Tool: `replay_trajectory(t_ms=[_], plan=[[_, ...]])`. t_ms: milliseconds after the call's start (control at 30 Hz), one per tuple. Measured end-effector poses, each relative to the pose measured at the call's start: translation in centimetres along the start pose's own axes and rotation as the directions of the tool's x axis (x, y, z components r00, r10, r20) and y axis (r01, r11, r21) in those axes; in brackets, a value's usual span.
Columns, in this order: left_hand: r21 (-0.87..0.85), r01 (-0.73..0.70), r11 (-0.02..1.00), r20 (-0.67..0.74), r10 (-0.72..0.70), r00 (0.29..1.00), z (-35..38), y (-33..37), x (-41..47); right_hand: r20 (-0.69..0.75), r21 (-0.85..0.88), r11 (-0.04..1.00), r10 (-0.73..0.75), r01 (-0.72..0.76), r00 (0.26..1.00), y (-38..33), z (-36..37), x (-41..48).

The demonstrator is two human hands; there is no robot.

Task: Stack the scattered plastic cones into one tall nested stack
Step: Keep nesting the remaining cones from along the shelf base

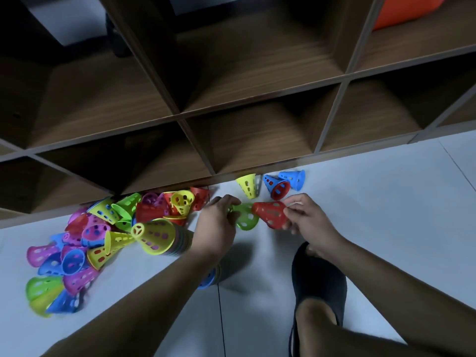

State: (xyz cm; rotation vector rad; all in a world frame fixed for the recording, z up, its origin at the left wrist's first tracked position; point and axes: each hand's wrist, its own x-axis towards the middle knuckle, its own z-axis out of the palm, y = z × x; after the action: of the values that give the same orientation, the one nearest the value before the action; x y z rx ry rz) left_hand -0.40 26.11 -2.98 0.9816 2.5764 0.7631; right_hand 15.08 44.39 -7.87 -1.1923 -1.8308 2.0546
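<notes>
some of the nested stack (157, 237) hides under the left forearm (154, 287); left hand (219, 224) grips a green cone (246, 219), tip hidden; right hand (306, 219) pinches a red cone (271, 215), tip pointing left.

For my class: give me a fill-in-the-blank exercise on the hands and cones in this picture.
The left hand holds the green cone; the red cone is held by the ____.
The big pile of cones lies on the person's ____ side.
By the shelf lie a yellow cone and two ____.
Answers: right hand; left; blue cones.
</notes>
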Motion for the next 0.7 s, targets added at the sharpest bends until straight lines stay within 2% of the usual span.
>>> replay_trajectory(t_ms=[100,167,267,367,433,533,700], plan=[[-0.019,-0.022,1.0,-0.043,0.021,0.999,-3.6,0.4,-4.0,0.123,0.159,0.978,0.112,-0.131,0.986,-1.8,0.3,-1.1],[-0.034,-0.023,0.999,-0.061,0.021,0.998,-5.6,0.3,-6.6,0.246,0.211,0.963,0.116,-0.17,0.962,-3.0,1.1,-1.8],[-0.043,0.012,0.999,-0.074,-0.015,0.997,-8.0,0.0,-10.5,0.399,0.175,0.964,0.116,-0.2,0.91,-5.0,3.1,-3.3],[-0.044,0.044,0.998,-0.092,-0.048,0.995,-9.1,-0.7,-14.0,0.51,0.066,0.985,0.105,-0.16,0.854,-6.4,5.3,-4.2],[-0.046,0.051,0.998,-0.122,-0.056,0.991,-9.5,-1.3,-15.3,0.527,0.02,0.99,0.106,-0.137,0.843,-7.0,6.8,-4.3],[-0.061,0.052,0.997,-0.167,-0.061,0.984,-9.9,-1.4,-16.1,0.487,0.0,0.993,0.1,-0.114,0.868,-7.5,8.6,-4.0],[-0.108,0.089,0.99,-0.261,-0.115,0.959,-10.2,-0.8,-16.8,0.405,0.125,0.978,0.105,-0.169,0.908,-8.0,9.9,-3.5]])
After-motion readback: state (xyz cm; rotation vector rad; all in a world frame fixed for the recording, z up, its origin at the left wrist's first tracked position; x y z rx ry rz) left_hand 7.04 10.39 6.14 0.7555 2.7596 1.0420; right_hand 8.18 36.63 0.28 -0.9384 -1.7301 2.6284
